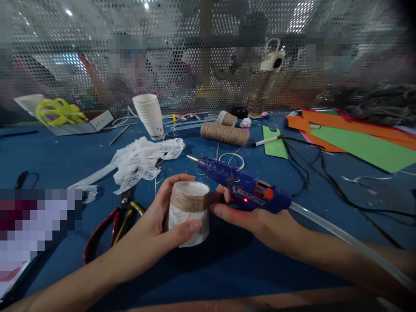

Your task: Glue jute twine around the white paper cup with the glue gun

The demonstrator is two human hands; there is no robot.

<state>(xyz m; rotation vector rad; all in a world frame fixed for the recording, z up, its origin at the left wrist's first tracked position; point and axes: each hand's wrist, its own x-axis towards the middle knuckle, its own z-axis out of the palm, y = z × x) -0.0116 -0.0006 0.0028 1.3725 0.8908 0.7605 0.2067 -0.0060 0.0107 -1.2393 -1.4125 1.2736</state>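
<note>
My left hand (pixel 169 221) is wrapped round a small paper cup (pixel 191 227), thumb across its front. A band of brown twine (pixel 190 201) circles the cup near its upper rim; the lower part is whitish. In my right hand (pixel 253 216) is a blue hot glue gun (pixel 234 177), its nozzle pointing up and left beyond the cup. A small red light glows on the gun, and a clear glue stick (pixel 351 247) runs out of its back. Fingertips of my right hand are close to the cup's right side; whether they touch it I cannot tell.
White lace (pixel 139 160) and scissors with red handles (pixel 100 234) lie to the left. Behind are stacked paper cups (pixel 147 115), a twine roll (pixel 224 133) and a bottle (pixel 266 82) by a perforated metal screen (pixel 195 52). Coloured paper (pixel 364 143) and black cables (pixel 338 186) lie right.
</note>
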